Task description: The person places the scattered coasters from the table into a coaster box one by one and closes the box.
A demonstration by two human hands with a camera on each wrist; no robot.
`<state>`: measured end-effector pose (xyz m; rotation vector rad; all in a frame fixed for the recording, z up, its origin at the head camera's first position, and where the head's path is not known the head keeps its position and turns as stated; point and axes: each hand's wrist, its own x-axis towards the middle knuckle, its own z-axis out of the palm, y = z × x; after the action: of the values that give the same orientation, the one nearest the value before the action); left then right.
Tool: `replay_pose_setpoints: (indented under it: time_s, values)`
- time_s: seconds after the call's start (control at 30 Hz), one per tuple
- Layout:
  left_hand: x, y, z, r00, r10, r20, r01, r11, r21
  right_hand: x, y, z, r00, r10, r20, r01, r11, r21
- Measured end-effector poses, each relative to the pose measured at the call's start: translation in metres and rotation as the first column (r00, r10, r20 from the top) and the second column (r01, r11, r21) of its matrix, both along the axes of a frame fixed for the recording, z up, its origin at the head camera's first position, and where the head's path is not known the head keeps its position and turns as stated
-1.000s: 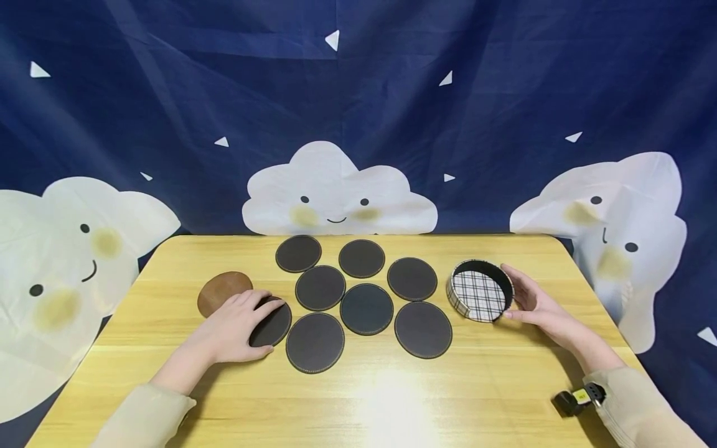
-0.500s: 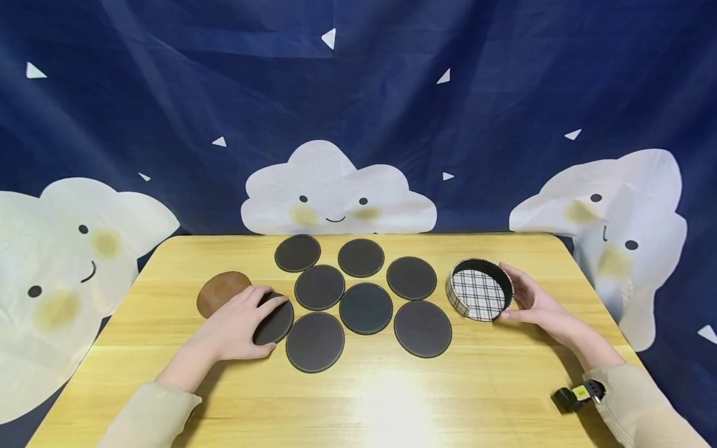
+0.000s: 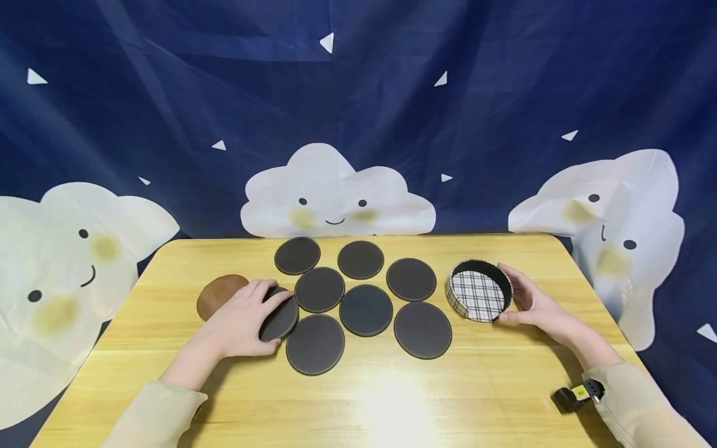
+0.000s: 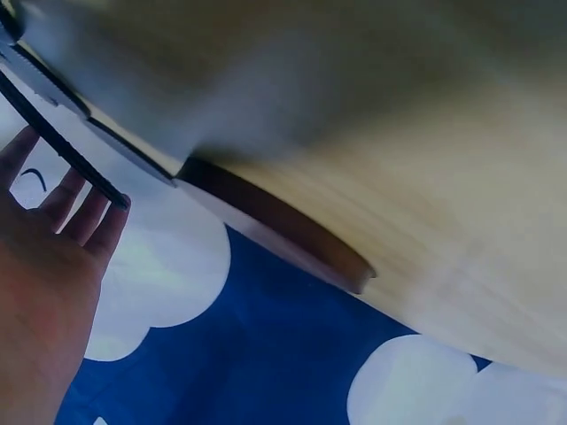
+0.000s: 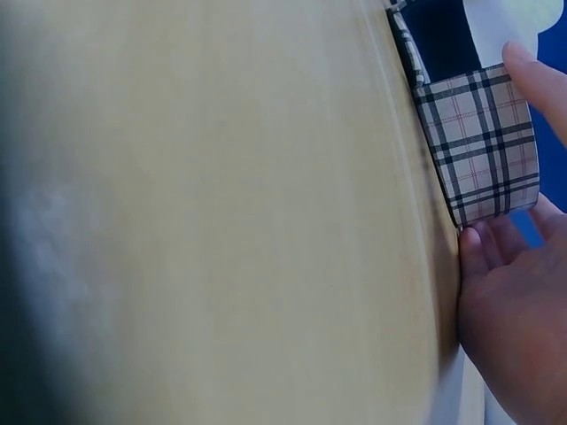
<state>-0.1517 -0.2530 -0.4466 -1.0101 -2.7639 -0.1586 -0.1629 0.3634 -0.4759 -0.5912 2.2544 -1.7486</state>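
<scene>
My left hand (image 3: 241, 320) grips a round black coaster (image 3: 280, 318) by its edges, thumb at the near side and fingers at the far side. In the left wrist view, this coaster (image 4: 58, 142) is held a little off the table. A round brown leather-like piece (image 3: 215, 297) lies beyond that hand, partly covered by it; its raised side (image 4: 275, 212) shows in the left wrist view. On the right, my right hand (image 3: 540, 308) holds a shallow round plaid box (image 3: 477, 295) with thumb and fingers about its outer wall. The box stands on the table, its inside facing up.
Several black coasters lie flat across the middle of the table, among them a near one (image 3: 315, 344), a bluish one (image 3: 366, 310) and a right one (image 3: 422, 330). A dark blue curtain (image 3: 476, 124) with clouds hangs behind the table's far edge.
My left hand has slid slightly to the right with the black coaster, which now reaches the neighbouring coasters in the head view. The right hand and the plaid box have stayed put.
</scene>
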Motion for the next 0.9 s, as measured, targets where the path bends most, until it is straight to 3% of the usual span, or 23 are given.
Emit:
replay_pose_setpoints:
  time_s: [0.43, 0.67, 0.9]
  values:
    - [-0.013, 0.033, 0.014, 0.998, -0.057, 0.018, 0.057, 0.998, -0.026, 0.003, -0.003, 0.003, 1.0, -0.009, 0.025, 0.008, 1.0, 0.029]
    - [-0.022, 0.059, 0.019, 0.993, -0.117, -0.005, 0.117, 0.992, -0.052, 0.003, -0.003, 0.001, 1.0, -0.001, 0.01, 0.001, 1.0, 0.011]
    - [-0.031, 0.091, 0.026, 0.984, -0.177, 0.02, 0.179, 0.977, -0.115, 0.002, -0.003, 0.0, 1.0, 0.005, 0.003, -0.005, 1.0, 0.008]
